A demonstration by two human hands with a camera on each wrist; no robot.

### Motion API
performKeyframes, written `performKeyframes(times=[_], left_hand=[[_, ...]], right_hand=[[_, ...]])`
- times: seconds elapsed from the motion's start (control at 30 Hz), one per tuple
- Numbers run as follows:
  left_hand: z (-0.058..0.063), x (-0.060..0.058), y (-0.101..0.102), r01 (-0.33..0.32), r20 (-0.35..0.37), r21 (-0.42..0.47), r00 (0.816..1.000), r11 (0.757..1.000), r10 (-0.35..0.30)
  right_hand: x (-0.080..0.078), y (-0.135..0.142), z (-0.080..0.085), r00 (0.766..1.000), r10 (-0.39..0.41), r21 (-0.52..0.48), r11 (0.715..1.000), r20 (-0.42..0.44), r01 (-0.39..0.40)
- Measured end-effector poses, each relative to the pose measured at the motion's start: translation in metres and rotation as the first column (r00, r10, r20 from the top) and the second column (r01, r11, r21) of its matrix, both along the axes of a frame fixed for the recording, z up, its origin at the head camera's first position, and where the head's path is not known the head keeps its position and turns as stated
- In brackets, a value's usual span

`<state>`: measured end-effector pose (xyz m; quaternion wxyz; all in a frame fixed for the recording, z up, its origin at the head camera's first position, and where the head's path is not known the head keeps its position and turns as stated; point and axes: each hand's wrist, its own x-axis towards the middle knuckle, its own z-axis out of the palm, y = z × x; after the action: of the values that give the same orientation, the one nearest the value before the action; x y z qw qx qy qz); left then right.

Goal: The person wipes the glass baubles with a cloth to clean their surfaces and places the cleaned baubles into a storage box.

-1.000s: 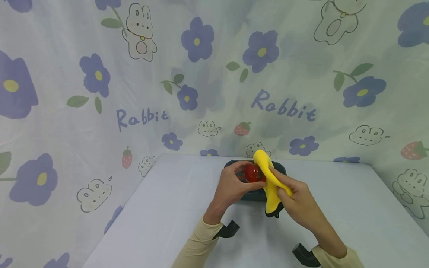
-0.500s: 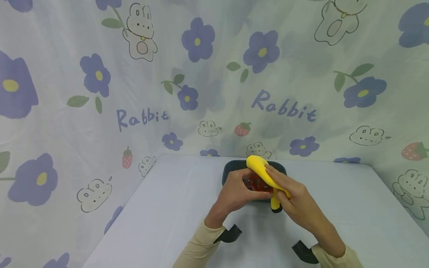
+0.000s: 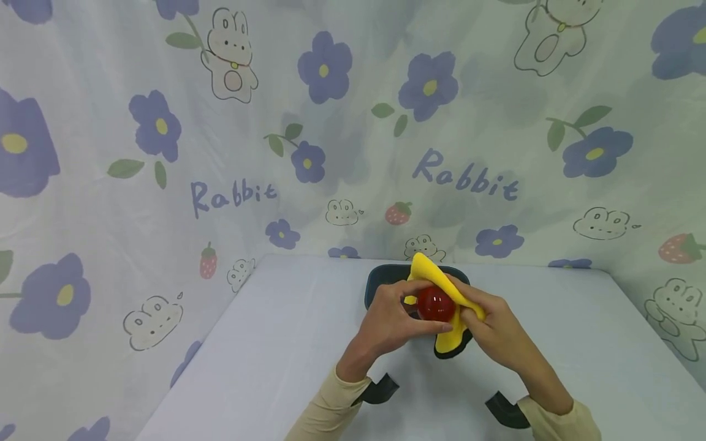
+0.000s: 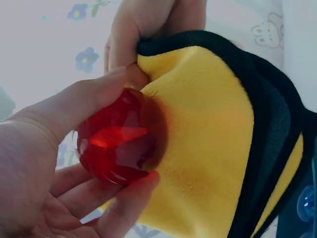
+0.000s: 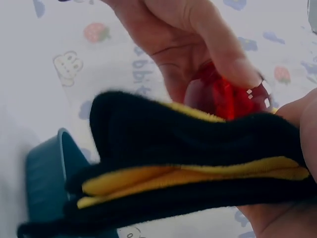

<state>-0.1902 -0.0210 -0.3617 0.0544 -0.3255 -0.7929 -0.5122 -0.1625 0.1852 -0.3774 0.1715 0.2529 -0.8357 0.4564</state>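
Observation:
My left hand grips a glossy, see-through red ball between thumb and fingers. A yellow cloth with dark edging lies against the ball's side in the left wrist view. My right hand pinches that cloth, which is folded over on itself and drapes behind and beside the ball. Seen from the right wrist, the folded dark edge covers the lower part of the ball.
A dark teal basin stands on the white table just behind the hands. In the left wrist view a clear bluish ball shows at the right edge, by the basin. A patterned curtain hangs behind.
The yellow cloth first slid down over the red ball, mostly covering it, then shifted back to uncover its front. The ball moved slightly right and nearer. Both hands kept their holds.

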Motion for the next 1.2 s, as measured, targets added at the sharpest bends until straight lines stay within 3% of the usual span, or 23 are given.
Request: performKeyframes(times=[0.27,0.6,0.87,1.0,1.2], left_hand=[[-0.002,-0.002,-0.001,0.029,-0.001,0.153,1.000,0.988,-0.029],[-0.004,-0.005,0.002,-0.009,0.041,0.283,0.999,0.959,-0.002],[-0.007,-0.010,0.003,-0.008,0.028,0.327,1.000,0.945,-0.001],[-0.009,-0.014,0.001,-0.037,0.008,0.321,0.999,0.946,0.036],[-0.010,-0.019,-0.003,-0.113,0.038,0.255,0.994,0.960,0.107]], right_hand=[[0.000,-0.001,-0.001,0.999,-0.011,-0.057,0.998,0.035,0.013],[0.006,-0.007,0.002,0.993,-0.024,-0.091,0.995,0.116,0.034],[0.009,-0.009,0.007,0.990,-0.041,-0.088,0.995,0.138,0.054],[0.012,-0.010,0.010,0.990,-0.041,-0.091,0.994,0.137,0.054],[0.017,-0.012,0.014,0.992,-0.032,-0.080,0.996,0.125,0.042]])
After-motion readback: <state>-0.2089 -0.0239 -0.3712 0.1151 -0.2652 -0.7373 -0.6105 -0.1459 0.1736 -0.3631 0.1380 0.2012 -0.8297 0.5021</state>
